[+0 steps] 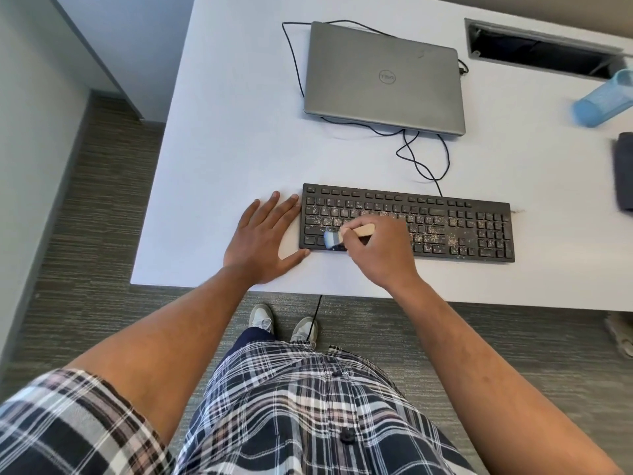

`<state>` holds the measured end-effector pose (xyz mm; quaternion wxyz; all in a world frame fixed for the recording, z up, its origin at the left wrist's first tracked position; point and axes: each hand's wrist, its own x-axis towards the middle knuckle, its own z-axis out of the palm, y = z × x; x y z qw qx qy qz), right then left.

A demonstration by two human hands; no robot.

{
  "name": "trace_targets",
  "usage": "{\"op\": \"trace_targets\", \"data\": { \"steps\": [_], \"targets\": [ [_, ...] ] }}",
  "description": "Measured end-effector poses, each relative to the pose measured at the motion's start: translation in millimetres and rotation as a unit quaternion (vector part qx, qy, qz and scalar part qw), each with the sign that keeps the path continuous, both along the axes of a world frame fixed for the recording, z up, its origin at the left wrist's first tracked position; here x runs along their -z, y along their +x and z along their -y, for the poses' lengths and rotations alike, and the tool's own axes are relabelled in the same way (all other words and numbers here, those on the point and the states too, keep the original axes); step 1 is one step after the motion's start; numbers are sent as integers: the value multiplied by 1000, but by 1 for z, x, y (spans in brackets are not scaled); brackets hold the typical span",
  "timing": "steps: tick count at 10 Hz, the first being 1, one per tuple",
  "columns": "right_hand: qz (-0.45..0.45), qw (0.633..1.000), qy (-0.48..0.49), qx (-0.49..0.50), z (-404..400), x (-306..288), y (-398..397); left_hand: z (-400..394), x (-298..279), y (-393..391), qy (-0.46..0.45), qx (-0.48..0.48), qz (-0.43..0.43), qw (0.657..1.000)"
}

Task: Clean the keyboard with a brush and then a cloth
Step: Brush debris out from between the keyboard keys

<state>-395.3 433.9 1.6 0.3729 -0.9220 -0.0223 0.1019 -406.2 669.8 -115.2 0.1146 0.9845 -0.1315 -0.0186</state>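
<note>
A black keyboard [459,224] lies on the white desk [222,132], its keys speckled with pale crumbs. My right hand [380,250] grips a small brush [346,235] with a wooden handle; its bristles touch the keys near the keyboard's lower left corner. My left hand [265,240] lies flat on the desk with fingers spread, its fingertips and thumb against the keyboard's left edge. A dark folded cloth [624,171] sits at the desk's right edge, partly cut off by the frame.
A closed grey laptop [383,77] sits behind the keyboard with black cables [421,162] looping between them. A blue bottle [604,101] stands at the far right near an open cable hatch [537,49]. The desk's front edge runs just below my hands.
</note>
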Motion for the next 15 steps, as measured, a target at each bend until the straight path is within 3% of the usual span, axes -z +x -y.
{"op": "trace_targets", "data": {
  "steps": [4,5,6,12,13,15],
  "targets": [
    [-23,1000,-14,-11,-1,-2,-2,1,-1,-1,-13,-3,12,1000],
    [5,1000,13,10,-4,-2,-1,0,0,-1,-12,-3,9,1000],
    [3,999,-39,1,-3,4,-3,0,-1,-1,-10,-3,8,1000],
    [38,998,-46,38,8,3,-8,0,0,-1,-3,-3,9,1000],
    [50,998,-11,46,7,-1,-9,0,1,-1,0,-2,6,1000],
    [-23,999,-31,17,9,-4,-3,0,0,0,-1,-1,6,1000]
  ]
}}
